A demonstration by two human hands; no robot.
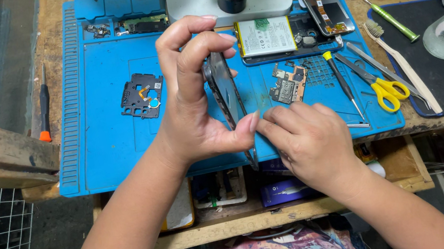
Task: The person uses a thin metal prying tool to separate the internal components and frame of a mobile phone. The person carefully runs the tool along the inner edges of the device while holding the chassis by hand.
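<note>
Gripping a dark phone frame [226, 90] edge-on, the left hand [195, 105] is pinching it between thumb and curled fingers above the blue mat [99, 145] on the bench. Right hand [306, 140] is closing its fingertips on the frame's lower edge. Nearby are lying a circuit board [287, 84], yellow-handled scissors [382, 85] and a battery [266, 35].
</note>
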